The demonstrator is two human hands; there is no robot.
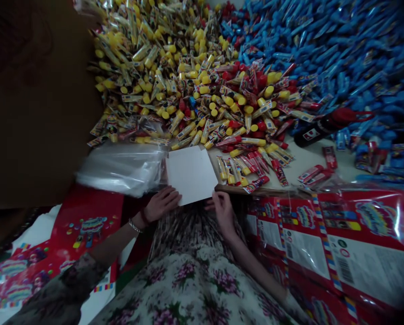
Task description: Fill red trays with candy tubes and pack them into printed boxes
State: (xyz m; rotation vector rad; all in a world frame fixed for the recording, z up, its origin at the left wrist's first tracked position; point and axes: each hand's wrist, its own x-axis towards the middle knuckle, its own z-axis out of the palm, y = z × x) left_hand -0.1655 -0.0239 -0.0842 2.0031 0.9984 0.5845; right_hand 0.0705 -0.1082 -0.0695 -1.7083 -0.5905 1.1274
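A blank white card (193, 176) lies at the near edge of the table, its near side jutting out toward my body. My left hand (162, 204) holds its lower left edge, the fingers lying close together along the card. At the lower right corner, my right hand (223, 212) has the card between thumb and fingers; some of these fingertips are hidden. Beside the card on the left is a stack of clear plastic bags (124, 169). To its right, several small yellow-capped and red-capped tubes (234, 171) are laid out in rows.
A large heap of yellow tubes (175, 81) and a heap of blue tubes (351, 58) cover the back. A dark bottle with a red lid (320, 128) lies at right. Red printed packs (303, 230) sit below right, red printed sheets (87, 216) below left. A cardboard box (36, 104) stands left.
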